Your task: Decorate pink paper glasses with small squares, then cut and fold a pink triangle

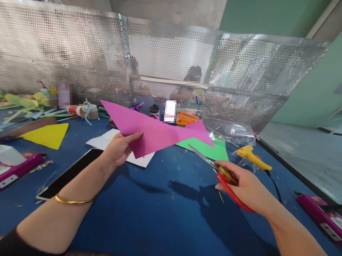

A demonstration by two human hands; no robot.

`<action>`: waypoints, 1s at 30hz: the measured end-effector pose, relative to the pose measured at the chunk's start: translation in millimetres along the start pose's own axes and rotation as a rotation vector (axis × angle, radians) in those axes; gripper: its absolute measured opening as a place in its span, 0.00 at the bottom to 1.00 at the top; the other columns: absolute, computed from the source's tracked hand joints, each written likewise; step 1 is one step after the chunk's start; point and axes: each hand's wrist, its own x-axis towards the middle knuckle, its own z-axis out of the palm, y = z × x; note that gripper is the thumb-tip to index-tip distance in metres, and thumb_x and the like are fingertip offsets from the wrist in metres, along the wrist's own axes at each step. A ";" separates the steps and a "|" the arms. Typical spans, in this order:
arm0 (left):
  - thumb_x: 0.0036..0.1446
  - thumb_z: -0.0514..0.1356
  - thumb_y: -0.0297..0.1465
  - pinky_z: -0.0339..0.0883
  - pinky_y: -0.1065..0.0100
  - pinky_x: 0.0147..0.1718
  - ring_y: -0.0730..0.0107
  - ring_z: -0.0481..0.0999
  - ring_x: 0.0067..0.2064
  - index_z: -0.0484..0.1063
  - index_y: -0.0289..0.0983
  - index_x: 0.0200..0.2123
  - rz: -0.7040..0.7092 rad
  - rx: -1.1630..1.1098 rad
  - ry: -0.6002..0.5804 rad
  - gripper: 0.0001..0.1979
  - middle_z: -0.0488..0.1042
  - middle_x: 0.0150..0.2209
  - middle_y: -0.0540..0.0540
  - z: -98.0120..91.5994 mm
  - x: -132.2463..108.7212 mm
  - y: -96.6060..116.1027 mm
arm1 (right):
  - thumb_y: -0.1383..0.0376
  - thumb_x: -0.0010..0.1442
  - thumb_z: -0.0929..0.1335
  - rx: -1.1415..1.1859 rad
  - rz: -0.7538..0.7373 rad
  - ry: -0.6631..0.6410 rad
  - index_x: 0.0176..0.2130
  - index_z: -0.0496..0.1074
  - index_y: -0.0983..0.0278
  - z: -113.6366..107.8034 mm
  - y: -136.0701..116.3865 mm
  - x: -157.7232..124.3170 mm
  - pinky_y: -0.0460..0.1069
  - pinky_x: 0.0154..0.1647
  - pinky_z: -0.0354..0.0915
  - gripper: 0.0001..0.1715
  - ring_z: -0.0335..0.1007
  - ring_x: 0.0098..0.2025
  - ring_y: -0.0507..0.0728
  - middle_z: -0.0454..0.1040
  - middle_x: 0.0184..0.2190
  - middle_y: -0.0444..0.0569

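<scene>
Pinched between thumb and fingers of my left hand (pixel 123 149) is a sheet of pink paper (pixel 157 136), raised above the table. It has straight-cut edges and narrows toward the right before widening again. My right hand (pixel 244 181) grips a pair of scissors (pixel 204 156) by red and yellow handles. The blades point up and left, below the pink paper's right end and apart from it. Behind the paper, white paper (pixel 141 159) and green paper (pixel 217 150) lie on the blue table (pixel 169 218), both partly covered.
A yellow glue gun (pixel 254 158) lies right of the scissors, its cord running down. Purple power strips stand at left (pixel 17 170) and right (pixel 328 223). A black tablet-like slab (pixel 72 172) lies under my left forearm. Yellow paper (pixel 48 135) sits left; a perforated metal screen (pixel 167 52) borders the back.
</scene>
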 end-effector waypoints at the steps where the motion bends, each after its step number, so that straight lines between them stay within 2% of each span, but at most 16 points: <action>1: 0.47 0.66 0.19 0.74 0.73 0.31 0.70 0.78 0.32 0.80 0.35 0.30 0.010 0.006 0.002 0.08 0.81 0.32 0.45 -1.6 1.6 0.1 | 0.56 0.45 0.74 0.005 0.013 0.004 0.54 0.68 0.57 -1.1 -2.5 -0.9 0.54 0.41 0.73 0.37 0.75 0.42 0.63 0.77 0.40 0.48; 4: 0.43 0.69 0.21 0.73 0.73 0.34 0.69 0.78 0.34 0.80 0.35 0.32 0.035 0.032 0.001 0.09 0.82 0.34 0.45 -6.5 5.8 -1.5 | 0.57 0.39 0.75 -0.021 0.034 0.031 0.52 0.68 0.58 -3.8 -11.1 -2.7 0.53 0.37 0.73 0.39 0.75 0.37 0.61 0.75 0.37 0.47; 6: 0.40 0.72 0.23 0.73 0.72 0.36 0.67 0.78 0.36 0.80 0.35 0.33 0.035 0.051 -0.004 0.12 0.82 0.35 0.44 -8.7 7.1 -3.2 | 0.57 0.37 0.75 -0.028 0.034 0.054 0.51 0.69 0.58 -4.9 -14.9 -3.1 0.52 0.38 0.73 0.40 0.75 0.36 0.61 0.75 0.37 0.46; 11: 0.37 0.73 0.27 0.74 0.65 0.42 0.56 0.78 0.46 0.80 0.37 0.35 0.016 0.113 -0.020 0.16 0.82 0.41 0.43 -6.5 4.1 -4.1 | 0.55 0.39 0.74 -0.056 0.046 0.065 0.51 0.69 0.59 -6.2 -12.4 -1.4 0.51 0.38 0.72 0.39 0.76 0.38 0.61 0.77 0.37 0.45; 14: 0.38 0.73 0.28 0.74 0.63 0.44 0.54 0.76 0.50 0.80 0.38 0.35 -0.007 0.131 -0.020 0.16 0.81 0.43 0.43 -3.4 1.4 -3.6 | 0.55 0.40 0.74 -0.054 0.044 0.077 0.52 0.69 0.58 -6.8 -7.8 0.0 0.50 0.37 0.72 0.38 0.76 0.39 0.61 0.77 0.38 0.46; 20: 0.37 0.74 0.27 0.73 0.65 0.43 0.59 0.78 0.46 0.80 0.36 0.36 -0.020 0.080 -0.002 0.18 0.81 0.42 0.42 -2.3 1.3 -6.0 | 0.54 0.41 0.74 -0.067 0.050 0.099 0.52 0.70 0.58 -6.0 -5.8 0.5 0.50 0.35 0.72 0.37 0.76 0.39 0.61 0.77 0.36 0.45; 24: 0.39 0.73 0.26 0.74 0.65 0.42 0.59 0.78 0.45 0.80 0.36 0.36 -0.023 0.087 -0.024 0.16 0.81 0.42 0.42 -3.0 1.7 -5.8 | 0.55 0.39 0.74 -0.050 0.047 0.101 0.51 0.70 0.59 -5.6 -6.7 0.9 0.50 0.37 0.72 0.38 0.75 0.38 0.61 0.77 0.36 0.45; 30: 0.40 0.72 0.25 0.73 0.68 0.38 0.62 0.78 0.41 0.80 0.36 0.34 -0.014 0.077 -0.024 0.14 0.81 0.39 0.44 -5.6 4.3 -6.4 | 0.55 0.39 0.75 -0.053 0.060 0.098 0.52 0.69 0.59 -6.6 -7.2 1.3 0.51 0.40 0.71 0.40 0.74 0.45 0.63 0.77 0.42 0.48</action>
